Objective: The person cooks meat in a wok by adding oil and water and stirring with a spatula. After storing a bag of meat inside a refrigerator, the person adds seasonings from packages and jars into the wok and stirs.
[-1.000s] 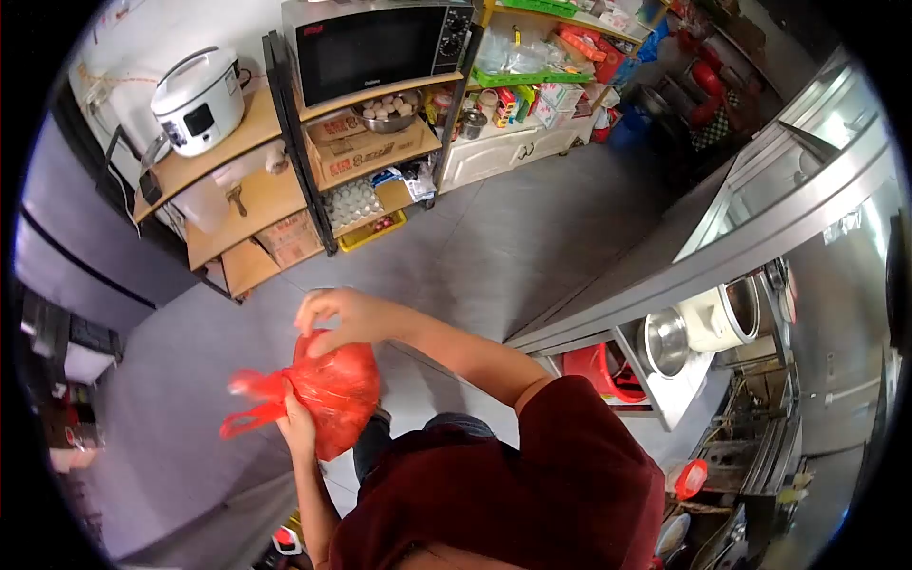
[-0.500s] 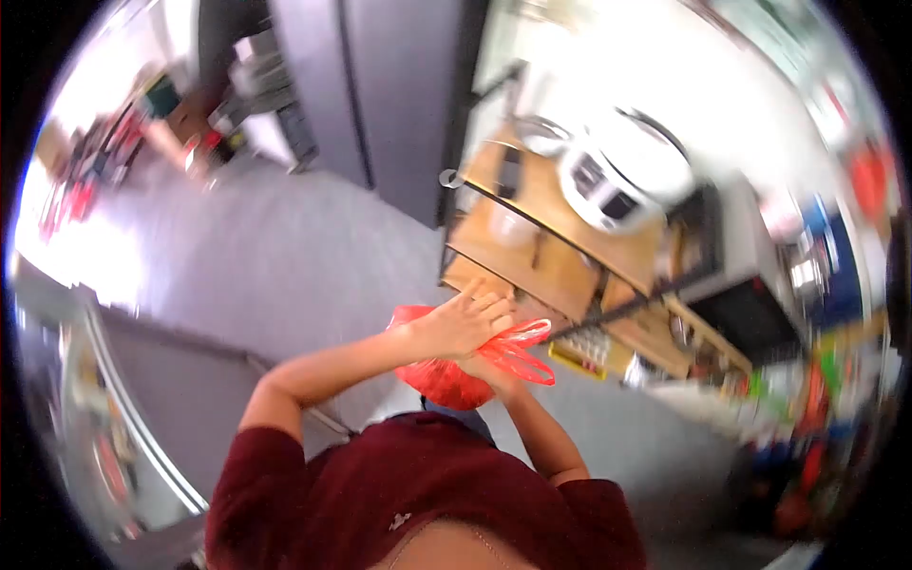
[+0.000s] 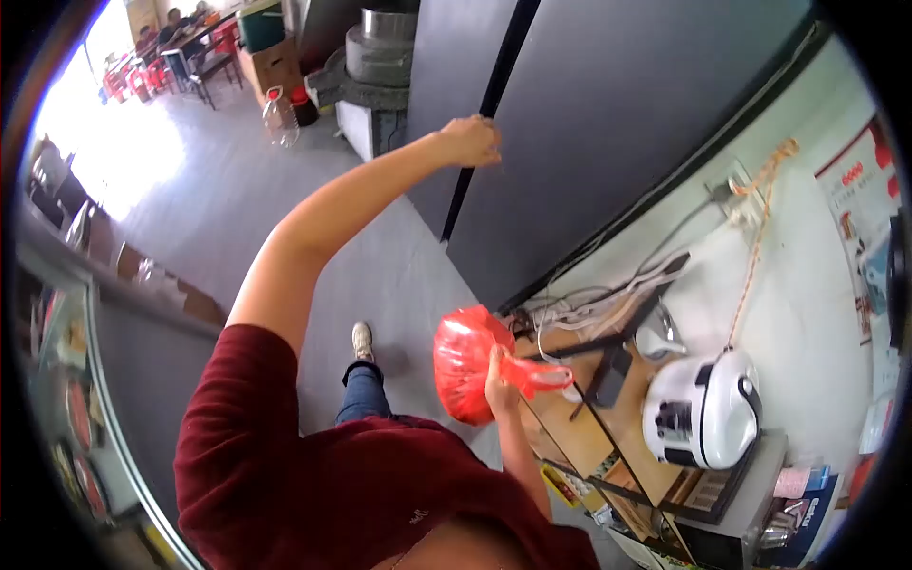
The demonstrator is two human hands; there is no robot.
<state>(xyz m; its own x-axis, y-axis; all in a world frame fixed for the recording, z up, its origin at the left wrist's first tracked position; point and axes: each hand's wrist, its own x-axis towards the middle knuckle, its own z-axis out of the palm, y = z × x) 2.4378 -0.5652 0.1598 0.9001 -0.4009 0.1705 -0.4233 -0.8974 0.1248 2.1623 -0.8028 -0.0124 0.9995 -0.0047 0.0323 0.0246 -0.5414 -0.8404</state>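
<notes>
My left hand (image 3: 470, 142) reaches up at the end of a stretched arm, in front of the dark vertical gap between two tall grey doors (image 3: 608, 104). Its fingers are curled; whether they grip a door edge I cannot make out. Lower down, near my body, my right hand (image 3: 501, 385) is closed round the gathered neck of a red plastic bag (image 3: 465, 366). The bag hangs full and rounded to the left of that hand, with its handle loops sticking out to the right. Its contents are hidden.
Wooden shelves (image 3: 646, 442) with a white rice cooker (image 3: 703, 410) stand at the right, beside cables and a wall outlet. A large clear bottle (image 3: 280, 119) and a cardboard box (image 3: 271, 68) are at the upper left. People sit farther back. A glass-fronted case (image 3: 104, 380) lies left.
The view has swung left from the microwave shelves to the grey doors. The bag has passed from my left hand to my right hand. My left hand has left it and moved up to the doors.
</notes>
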